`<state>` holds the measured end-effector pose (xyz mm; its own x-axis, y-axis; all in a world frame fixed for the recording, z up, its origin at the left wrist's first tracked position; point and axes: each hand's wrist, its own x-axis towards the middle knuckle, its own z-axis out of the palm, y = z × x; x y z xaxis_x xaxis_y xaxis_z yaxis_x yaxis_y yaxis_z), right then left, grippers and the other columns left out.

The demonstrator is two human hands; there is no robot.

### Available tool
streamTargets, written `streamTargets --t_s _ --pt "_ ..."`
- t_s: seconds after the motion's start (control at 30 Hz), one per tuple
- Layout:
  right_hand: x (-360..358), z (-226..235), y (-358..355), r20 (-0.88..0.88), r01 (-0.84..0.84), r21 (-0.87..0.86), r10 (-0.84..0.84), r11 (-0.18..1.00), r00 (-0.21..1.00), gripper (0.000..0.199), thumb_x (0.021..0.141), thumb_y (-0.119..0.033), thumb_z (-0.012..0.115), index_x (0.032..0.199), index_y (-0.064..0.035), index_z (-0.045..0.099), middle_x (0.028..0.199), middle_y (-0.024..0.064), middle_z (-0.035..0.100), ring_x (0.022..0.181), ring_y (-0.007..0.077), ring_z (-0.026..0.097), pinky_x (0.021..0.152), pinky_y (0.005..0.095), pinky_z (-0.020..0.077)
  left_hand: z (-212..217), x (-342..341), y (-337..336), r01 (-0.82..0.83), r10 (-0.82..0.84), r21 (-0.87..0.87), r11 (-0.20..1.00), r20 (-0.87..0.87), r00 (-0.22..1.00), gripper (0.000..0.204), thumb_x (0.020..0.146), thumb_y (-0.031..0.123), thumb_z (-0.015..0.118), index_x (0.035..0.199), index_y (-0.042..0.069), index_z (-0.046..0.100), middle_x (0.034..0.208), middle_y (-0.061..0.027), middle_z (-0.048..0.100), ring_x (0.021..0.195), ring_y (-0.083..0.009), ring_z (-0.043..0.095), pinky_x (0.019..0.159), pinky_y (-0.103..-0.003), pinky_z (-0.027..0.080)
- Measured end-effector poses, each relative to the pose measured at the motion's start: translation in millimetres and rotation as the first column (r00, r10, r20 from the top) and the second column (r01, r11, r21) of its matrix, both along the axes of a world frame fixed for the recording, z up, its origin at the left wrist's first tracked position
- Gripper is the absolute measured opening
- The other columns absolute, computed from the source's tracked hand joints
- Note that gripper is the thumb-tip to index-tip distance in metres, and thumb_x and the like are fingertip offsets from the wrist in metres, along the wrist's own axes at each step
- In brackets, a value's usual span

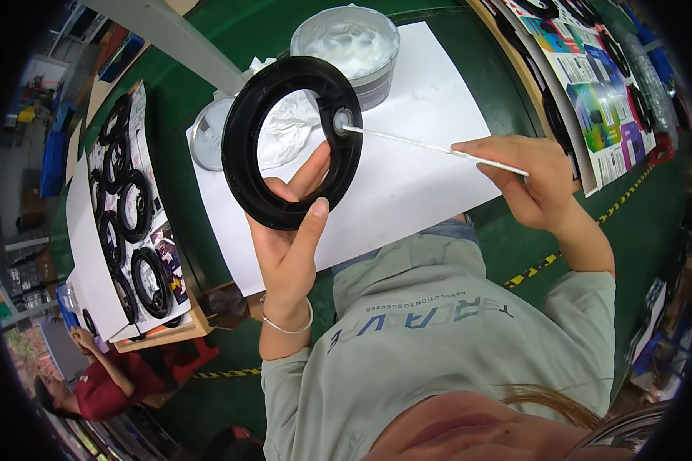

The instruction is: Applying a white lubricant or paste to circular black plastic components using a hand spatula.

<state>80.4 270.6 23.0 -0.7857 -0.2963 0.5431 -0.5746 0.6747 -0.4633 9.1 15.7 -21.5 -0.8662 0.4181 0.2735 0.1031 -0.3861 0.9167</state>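
My left hand (294, 223) grips a black plastic ring (242, 180) by its lower edge, thumb in front and fingers through the opening. The ring is held up above a white sheet (407, 177). My right hand (527, 177) pinches a thin white stick (427, 146) between thumb and fingers. The stick's far tip touches a small round whitish spot (342, 121) on the right side of the ring. Behind the ring stands a tub (377, 84) of white cream-like paste (351, 48). Crumpled white tissue (284, 134) shows through the ring's opening.
A clear round lid (207, 134) lies left of the ring. Several black rings (134, 206) rest on a board at the left; more lie on printed sheets (600, 92) at the right. A pale post (177, 38) slants across the back left. Another person in a red top (111, 392) is lower left.
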Motion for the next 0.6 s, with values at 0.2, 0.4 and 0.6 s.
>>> streamTargets --t_s 0.2,0.4,0.6 --pt "4 -12 6 0.217 0.150 -0.311 -0.083 0.938 0.973 0.020 0.080 -0.002 0.059 0.099 0.0047 0.059 0.084 0.0117 0.065 0.069 0.0146 0.062 0.059 0.0227 0.0467 1 0 1 0.002 -0.002 -0.002 1.000 0.002 1.000 0.025 0.081 -0.009 0.048 0.092 0.008 0.033 0.118 -0.0360 0.044 0.118 -0.0369 0.043 0.100 -0.042 0.031" --pt "-9 -30 6 0.477 0.424 -0.843 0.096 0.331 0.873 0.029 0.084 -0.012 0.060 0.107 0.0040 0.054 0.094 0.0096 0.063 0.081 0.0146 0.061 0.072 0.0251 0.0486 3 -1 2 0.009 -0.010 0.018 1.000 0.043 0.999 0.024 0.081 -0.007 0.049 0.090 0.008 0.032 0.118 -0.0349 0.045 0.118 -0.0378 0.044 0.100 -0.043 0.031" --pt "0 -21 17 0.391 0.410 -0.734 -0.156 0.541 0.907 0.032 0.083 -0.013 0.061 0.108 0.0042 0.052 0.094 0.0109 0.061 0.080 0.0152 0.061 0.071 0.0255 0.0489 4 -1 -3 -0.005 -0.001 0.050 0.999 0.118 0.993 0.025 0.081 -0.007 0.049 0.091 0.009 0.031 0.118 -0.0353 0.045 0.116 -0.0387 0.045 0.099 -0.043 0.032"
